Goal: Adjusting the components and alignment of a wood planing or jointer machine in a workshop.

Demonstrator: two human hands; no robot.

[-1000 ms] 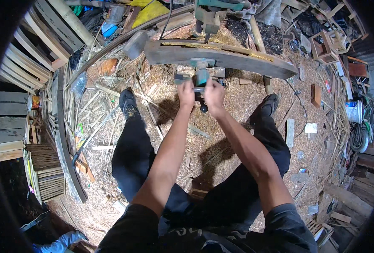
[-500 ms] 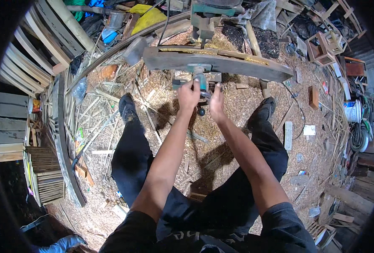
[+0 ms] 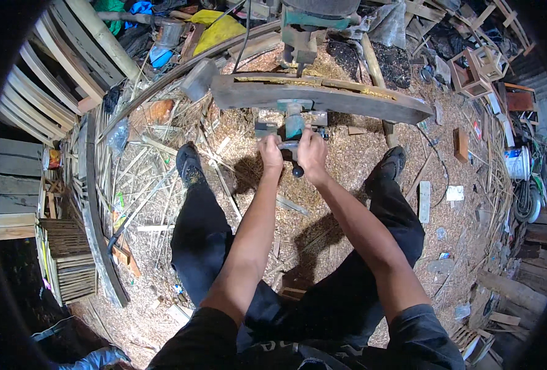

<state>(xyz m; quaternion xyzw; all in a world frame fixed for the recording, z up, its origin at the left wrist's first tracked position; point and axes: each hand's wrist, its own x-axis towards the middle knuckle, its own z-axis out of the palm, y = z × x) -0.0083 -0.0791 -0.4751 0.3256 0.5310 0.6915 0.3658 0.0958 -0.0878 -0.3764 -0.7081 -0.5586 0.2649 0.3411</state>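
Observation:
In front of me a long grey-brown wooden beam (image 3: 242,97) lies crosswise, with slots and yellowish chips along its top. It rests against a green metal vise (image 3: 294,124) whose screw part points toward me. Both hands are closed on a metal handwheel (image 3: 289,145) at the near end of this vise. My left hand (image 3: 271,152) grips the wheel's left side and my right hand (image 3: 312,155) its right side. Below the wheel sticks out a black ball knob (image 3: 297,171). Over the beam hangs the green machine head (image 3: 316,23), its bit (image 3: 300,69) pointing down at the slot.
Wood shavings and thin offcuts cover the floor between my feet. At the left stand curved wooden slats (image 3: 39,102) and a long bent plank (image 3: 91,203). A small wood block (image 3: 460,145), a white bucket (image 3: 518,163) and a wooden stool frame (image 3: 471,71) lie at the right.
My hands have moved slightly nearer to me, from around the green vise screw onto the two sides of the handwheel. The beam looks almost unmoved; the whole view has shifted slightly.

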